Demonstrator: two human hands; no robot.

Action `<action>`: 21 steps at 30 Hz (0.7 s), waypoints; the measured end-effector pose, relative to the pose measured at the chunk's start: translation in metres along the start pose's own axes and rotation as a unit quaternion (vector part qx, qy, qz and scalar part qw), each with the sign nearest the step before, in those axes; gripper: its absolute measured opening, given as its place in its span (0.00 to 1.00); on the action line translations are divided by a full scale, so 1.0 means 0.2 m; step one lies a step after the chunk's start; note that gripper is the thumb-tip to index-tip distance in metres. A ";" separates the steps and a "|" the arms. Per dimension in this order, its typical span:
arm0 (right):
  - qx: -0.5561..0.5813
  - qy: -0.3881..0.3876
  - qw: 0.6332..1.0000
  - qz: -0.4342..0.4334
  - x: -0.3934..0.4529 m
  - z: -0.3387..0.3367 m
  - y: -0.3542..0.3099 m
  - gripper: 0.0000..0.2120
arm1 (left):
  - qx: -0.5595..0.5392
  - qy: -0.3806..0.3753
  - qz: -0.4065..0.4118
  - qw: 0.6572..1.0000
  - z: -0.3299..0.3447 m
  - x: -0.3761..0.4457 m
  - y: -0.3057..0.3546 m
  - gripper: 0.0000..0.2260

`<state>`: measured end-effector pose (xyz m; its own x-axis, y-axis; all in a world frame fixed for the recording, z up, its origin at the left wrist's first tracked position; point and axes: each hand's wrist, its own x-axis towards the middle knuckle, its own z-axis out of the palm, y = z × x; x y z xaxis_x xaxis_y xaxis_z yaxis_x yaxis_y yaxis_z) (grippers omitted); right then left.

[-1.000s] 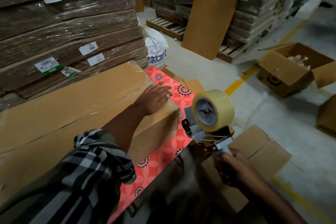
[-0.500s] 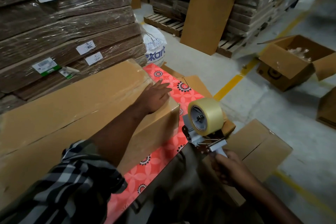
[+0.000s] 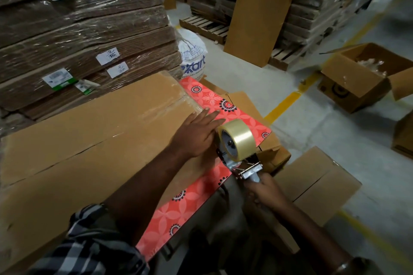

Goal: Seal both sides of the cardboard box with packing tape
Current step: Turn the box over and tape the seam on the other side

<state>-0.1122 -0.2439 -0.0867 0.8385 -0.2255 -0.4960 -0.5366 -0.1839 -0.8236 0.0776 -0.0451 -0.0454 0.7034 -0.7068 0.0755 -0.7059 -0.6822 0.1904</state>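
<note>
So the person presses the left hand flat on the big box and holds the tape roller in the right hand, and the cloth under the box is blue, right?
Not quite: the cloth is red-orange with flower patterns, not blue, as the head view shows. The rest holds: the left hand lies flat on the big box, and the right hand holds the tape roller.

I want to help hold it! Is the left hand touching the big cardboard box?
Touching. The head view shows the left hand lying flat, palm down, on top of the cardboard box near its end, with no gap beneath it.

Left hand (image 3: pixel 196 135) flat on cardboard box (image 3: pixel 93 131); right hand (image 3: pixel 264 192) grips tape dispenser (image 3: pixel 237 140).
</note>
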 end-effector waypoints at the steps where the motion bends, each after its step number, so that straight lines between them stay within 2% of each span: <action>1: -0.005 0.015 1.000 -0.004 0.02 0.01 0.01 0.09 | -0.005 -0.003 0.000 1.000 -0.01 0.00 0.00 0.30; 5: -0.017 0.063 0.997 -0.034 0.11 0.05 0.05 0.13 | -0.011 -0.004 -0.006 1.000 -0.02 0.04 0.01 0.31; 7: -0.035 0.078 0.996 -0.037 0.14 0.06 0.05 0.08 | -0.013 -0.001 -0.013 1.000 -0.03 0.06 -0.01 0.30; 9: -0.039 0.090 0.995 -0.031 0.18 0.08 0.05 0.09 | -0.025 0.002 -0.020 0.999 -0.04 0.07 -0.02 0.30; 11: -0.008 0.070 0.997 -0.019 0.19 0.10 0.03 0.08 | -0.038 0.005 -0.025 0.999 -0.04 0.08 -0.03 0.31; 14: 0.035 0.040 0.998 0.045 0.22 0.10 0.00 0.03 | -0.042 0.001 -0.033 0.999 -0.03 0.10 -0.04 0.27; 17: 0.023 0.025 0.996 0.083 0.24 0.06 0.09 0.06 | -0.038 -0.001 -0.037 0.999 -0.03 0.11 -0.05 0.25; 21: -0.014 0.088 0.994 0.062 0.28 0.02 0.31 0.09 | -0.027 0.008 -0.037 0.999 -0.02 0.13 -0.07 0.25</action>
<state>-0.0970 -0.2640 -0.1663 0.7368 -0.4125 -0.5356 -0.6398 -0.1695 -0.7496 0.1057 -0.0534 -0.0423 0.7550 -0.6513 0.0757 -0.6467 -0.7208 0.2494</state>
